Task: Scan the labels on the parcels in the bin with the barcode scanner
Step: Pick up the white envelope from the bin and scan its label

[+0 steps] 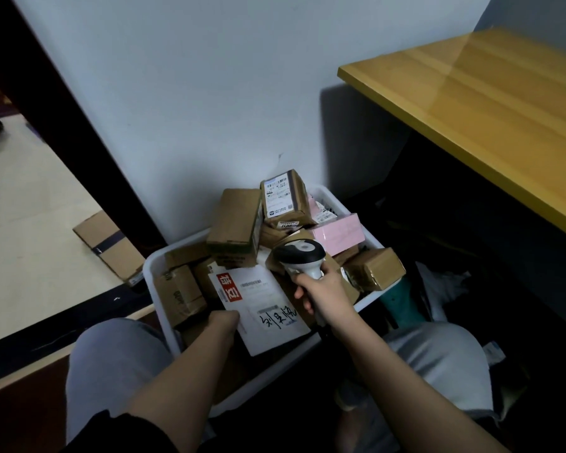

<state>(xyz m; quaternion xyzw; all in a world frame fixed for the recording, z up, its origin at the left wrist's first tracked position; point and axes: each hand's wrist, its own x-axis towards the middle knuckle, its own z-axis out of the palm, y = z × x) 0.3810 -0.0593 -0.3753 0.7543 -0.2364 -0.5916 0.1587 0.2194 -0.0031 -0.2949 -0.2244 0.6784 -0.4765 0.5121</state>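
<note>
A white plastic bin (152,266) stands on the floor between my knees, heaped with several cardboard parcels. On top near me lies a flat white mailer (265,308) with a red logo and black handwriting. My left hand (224,320) grips the mailer's near left edge, its fingers hidden under it. My right hand (322,291) is shut on the handle of a black-and-white barcode scanner (301,256), whose head hangs over the middle of the pile. A brown box with a white label (283,199) stands tilted at the back, next to a pink parcel (339,232).
A yellow wooden tabletop (490,116) juts out at the upper right, dark space beneath it. The bin sits against a pale wall (209,93). A flattened cardboard box (110,246) lies on the light floor to the left. A green object (401,302) sits right of the bin.
</note>
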